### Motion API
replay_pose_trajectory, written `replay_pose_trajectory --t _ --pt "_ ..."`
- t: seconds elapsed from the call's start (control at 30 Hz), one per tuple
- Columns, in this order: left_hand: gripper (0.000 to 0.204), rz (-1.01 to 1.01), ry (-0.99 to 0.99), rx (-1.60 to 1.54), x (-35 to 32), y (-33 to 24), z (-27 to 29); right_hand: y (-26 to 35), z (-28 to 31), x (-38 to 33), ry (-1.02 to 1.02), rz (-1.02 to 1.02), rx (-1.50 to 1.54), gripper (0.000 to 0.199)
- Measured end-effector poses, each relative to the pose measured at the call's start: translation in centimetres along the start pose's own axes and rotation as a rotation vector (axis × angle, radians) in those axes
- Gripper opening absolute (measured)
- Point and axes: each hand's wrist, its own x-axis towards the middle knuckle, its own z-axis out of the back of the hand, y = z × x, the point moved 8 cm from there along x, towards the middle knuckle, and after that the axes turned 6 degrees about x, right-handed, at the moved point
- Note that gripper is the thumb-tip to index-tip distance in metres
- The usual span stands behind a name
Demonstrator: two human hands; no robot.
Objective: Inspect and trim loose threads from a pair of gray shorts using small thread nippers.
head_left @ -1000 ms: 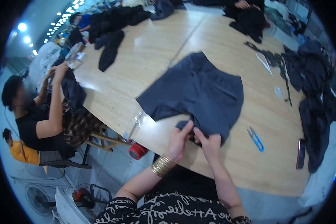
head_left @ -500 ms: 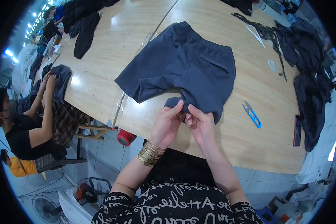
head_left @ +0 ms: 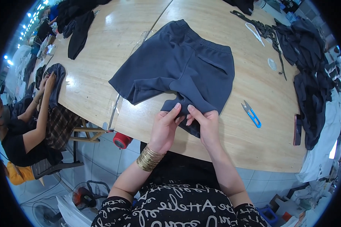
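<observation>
Dark blue-grey shorts (head_left: pixel 201 64) lie spread on the wooden table, waistband away from me and legs toward me. At the hem of the nearer leg, my left hand (head_left: pixel 165 126) pinches the cloth between thumb and fingers. Beside it, my right hand (head_left: pixel 206 125) grips the same hem, its thumb on top and fingers partly hidden under the fabric. The two thumbs sit a little apart, and the hem edge hangs folded below them. Blue-handled thread snips (head_left: pixel 251 114) rest on the table to the right of the shorts.
A phone (head_left: pixel 297 129) and dark garments (head_left: pixel 308 94) line the table's (head_left: pixel 178 145) right edge. A white loop (head_left: pixel 255 34) and dark straps lie at the far right. On the left, a seated co-worker (head_left: pixel 30 128) handles dark cloth. A red object (head_left: pixel 122 140) is by the near edge.
The whole view has shifted slightly, moving the table leftward. My hands still hold the hem, whose lower edge now hangs more visibly between them.
</observation>
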Motion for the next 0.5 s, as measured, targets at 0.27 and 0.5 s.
replay_pose_trajectory --t 0.27,0.5 --pt "0.016 -0.067 -0.041 0.101 0.2 -1.0 0.1 2.0 -0.2 -1.0 -0.066 0.276 -0.392 0.008" --pt "0.021 0.094 -0.01 0.176 -0.5 0.1 0.1 0.6 1.0 -0.3 -0.081 0.008 -0.086 0.015"
